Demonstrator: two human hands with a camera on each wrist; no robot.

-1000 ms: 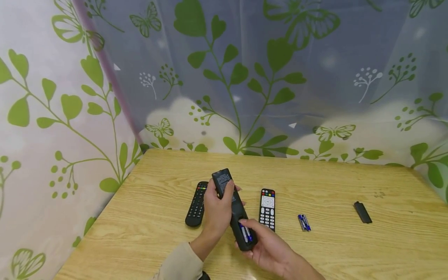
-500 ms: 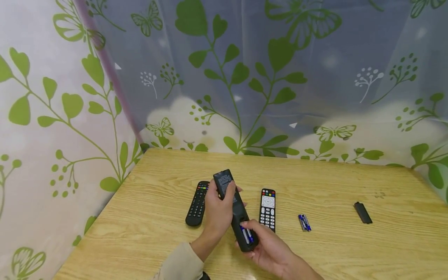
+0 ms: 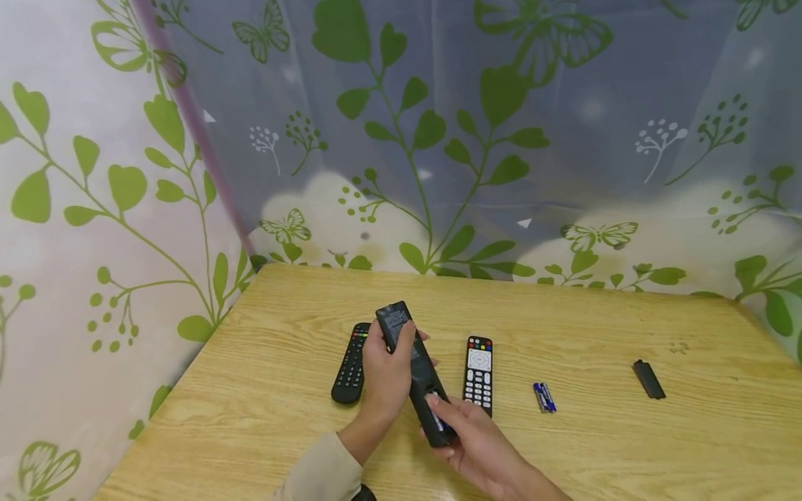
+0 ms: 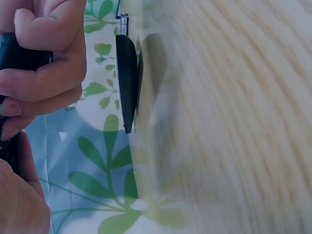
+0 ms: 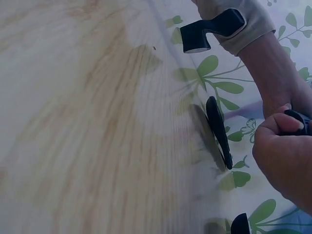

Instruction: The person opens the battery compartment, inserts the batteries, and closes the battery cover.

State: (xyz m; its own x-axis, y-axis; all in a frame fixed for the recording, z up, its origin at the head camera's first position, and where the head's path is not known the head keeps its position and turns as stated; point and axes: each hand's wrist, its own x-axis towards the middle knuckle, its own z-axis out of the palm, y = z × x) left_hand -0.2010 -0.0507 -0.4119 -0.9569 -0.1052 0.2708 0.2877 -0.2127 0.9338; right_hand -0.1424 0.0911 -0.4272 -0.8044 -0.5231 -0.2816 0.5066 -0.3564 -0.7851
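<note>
A black remote control point(image 3: 421, 369) is held back side up over the table. My left hand point(image 3: 385, 372) grips its upper part, thumb along the back. Around the lower end, my right hand point(image 3: 479, 442) curls its fingers, and its thumb presses over the uncovered battery compartment. A silver and blue battery point(image 3: 437, 419) shows there beside the thumb; the rest of the compartment is hidden. In the left wrist view, right-hand fingers point(image 4: 48, 78) wrap the remote's end. The right wrist view has my right hand point(image 5: 287, 161) curled at the remote.
On the wooden table point(image 3: 564, 459) lie a black remote point(image 3: 348, 372) at left and a black remote with white keys point(image 3: 479, 372) behind the right hand. Farther right are two batteries point(image 3: 544, 398) side by side and a black battery cover point(image 3: 649, 379). Leaf-patterned cloth point(image 3: 401, 153) hangs behind.
My right thumb has moved down over the battery compartment and covers more of the batteries. The held remote has shifted slightly left; the left hand keeps its grip.
</note>
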